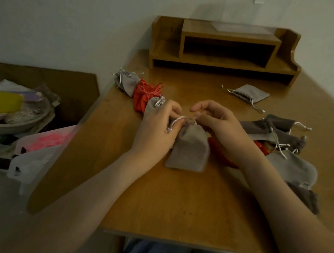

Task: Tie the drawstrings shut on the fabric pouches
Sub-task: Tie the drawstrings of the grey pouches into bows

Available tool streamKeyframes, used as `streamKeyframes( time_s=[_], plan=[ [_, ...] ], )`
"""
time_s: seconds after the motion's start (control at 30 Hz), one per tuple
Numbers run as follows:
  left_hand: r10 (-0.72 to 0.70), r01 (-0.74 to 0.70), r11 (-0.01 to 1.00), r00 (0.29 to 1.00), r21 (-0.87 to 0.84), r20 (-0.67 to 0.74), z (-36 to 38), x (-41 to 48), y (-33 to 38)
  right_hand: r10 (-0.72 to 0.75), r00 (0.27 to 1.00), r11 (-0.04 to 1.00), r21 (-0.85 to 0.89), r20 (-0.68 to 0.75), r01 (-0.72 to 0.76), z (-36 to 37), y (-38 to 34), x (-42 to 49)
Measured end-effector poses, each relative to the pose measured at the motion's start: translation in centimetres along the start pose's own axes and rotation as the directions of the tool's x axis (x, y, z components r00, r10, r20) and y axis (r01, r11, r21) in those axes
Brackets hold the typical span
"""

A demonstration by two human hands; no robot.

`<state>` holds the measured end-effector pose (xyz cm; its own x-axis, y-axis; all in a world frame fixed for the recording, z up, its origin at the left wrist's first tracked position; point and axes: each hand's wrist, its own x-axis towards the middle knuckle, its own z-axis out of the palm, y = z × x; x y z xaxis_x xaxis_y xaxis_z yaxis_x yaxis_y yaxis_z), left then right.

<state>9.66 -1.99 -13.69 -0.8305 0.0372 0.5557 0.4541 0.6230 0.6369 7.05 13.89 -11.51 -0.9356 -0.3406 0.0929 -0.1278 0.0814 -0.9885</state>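
- The counter (182, 205) shows bare wood from its near edge up to the tan pouch (189, 149), between the two forearms.
- The middle is blocked: the left grip (157, 129) pinches the pouch's cord (177, 120) and the right grip (220, 126) pinches its neck.
- Grey and red pouches (142, 95) crowd the left edge, and a pouch heap (285, 145) fills the right side.
- Behind the grips runs a bare strip, bounded by the wooden shelf (224, 50) and a lone grey pouch (248, 94).

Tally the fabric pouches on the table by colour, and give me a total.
Grey pouches: at least 8, some overlapping on the right
Red pouches: 2
Total: at least 10
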Motion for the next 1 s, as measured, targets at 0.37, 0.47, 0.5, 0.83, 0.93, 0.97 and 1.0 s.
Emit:
streamKeyframes(
  time_s=[0.37,0.47,0.5,0.83,0.93,0.97,1.0],
  plan=[
    [0.274,-0.261,0.938,0.961,0.228,-0.026,0.72,-0.38,-0.48,0.189,0.954,0.973,0.084,0.231,-0.213,0.26,-0.07,-0.39],
    [0.283,-0.269,0.945,0.958,0.187,-0.051,0.63,-0.31,-0.67,0.211,0.956,0.97,0.079,0.204,-0.23,0.22,-0.1,-0.5],
    [0.286,-0.272,0.947,0.956,0.174,-0.062,0.56,-0.27,-0.64,0.221,0.955,0.968,0.071,0.2,-0.239,0.25,-0.08,-0.52],
    [0.282,-0.27,0.948,0.958,0.168,-0.05,0.39,-0.32,-0.41,0.23,0.961,0.968,0.062,0.154,-0.242,0.2,0.0,-0.36],
    [0.209,-0.209,0.965,0.978,0.16,0.017,0.46,-0.29,-0.37,0.24,0.967,0.963,0.108,0.088,-0.249,0.11,0.22,-0.09],
    [0.199,-0.202,0.964,0.979,0.176,0.033,0.5,-0.24,-0.54,0.241,0.969,0.962,0.116,0.058,-0.246,0.13,0.28,-0.03],
    [0.196,-0.201,0.961,0.979,0.191,0.047,0.58,-0.22,-0.74,0.245,0.969,0.963,0.114,0.015,-0.245,0.17,0.32,-0.01]
  ],
)
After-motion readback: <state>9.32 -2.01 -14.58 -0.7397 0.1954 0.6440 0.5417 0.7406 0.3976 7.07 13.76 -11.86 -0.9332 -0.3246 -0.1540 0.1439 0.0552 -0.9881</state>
